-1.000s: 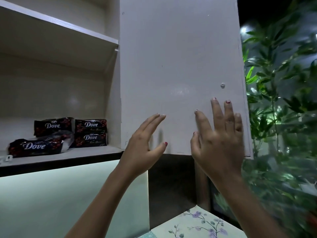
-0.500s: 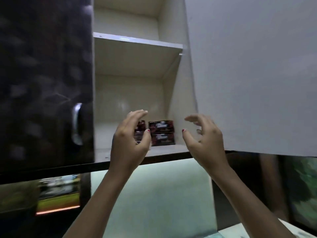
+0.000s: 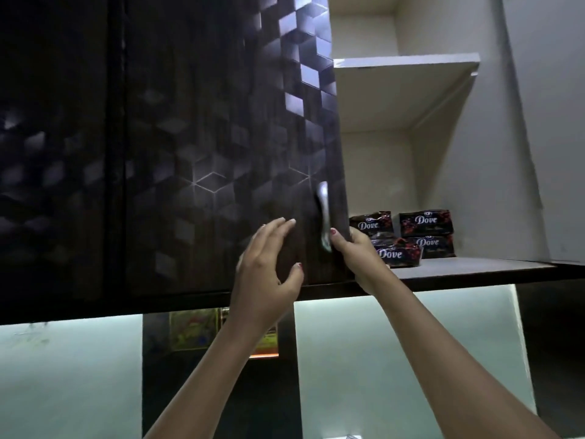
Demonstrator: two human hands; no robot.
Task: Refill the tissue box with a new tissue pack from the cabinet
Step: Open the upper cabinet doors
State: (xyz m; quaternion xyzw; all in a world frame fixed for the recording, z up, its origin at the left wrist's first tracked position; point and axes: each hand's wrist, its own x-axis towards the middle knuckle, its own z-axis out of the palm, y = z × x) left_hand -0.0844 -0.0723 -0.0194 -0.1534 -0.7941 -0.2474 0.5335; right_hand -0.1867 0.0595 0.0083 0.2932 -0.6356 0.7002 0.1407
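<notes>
Several dark Dove tissue packs (image 3: 425, 221) sit on the lower shelf (image 3: 474, 266) of the open wall cabinet, one of them (image 3: 399, 255) lying in front. My right hand (image 3: 354, 258) grips the right edge of the dark patterned cabinet door (image 3: 221, 153), thumb on its front just beside the silver handle (image 3: 323, 213), fingers behind the edge. My left hand (image 3: 266, 274) hovers open in front of the same door, fingers apart, holding nothing. The right hand hides part of the front pack. No tissue box is in view.
The cabinet's right door (image 3: 550, 122) stands open, its white inner face toward me. An upper shelf (image 3: 405, 63) holds nothing visible. Below the cabinet are lit pale-green wall panels (image 3: 395, 359) and a dark strip with a colourful picture (image 3: 193, 331).
The view has swung left, from the open white door to the dark door. My right hand has gone from hovering open to gripping the dark door's edge. My left hand stays open.
</notes>
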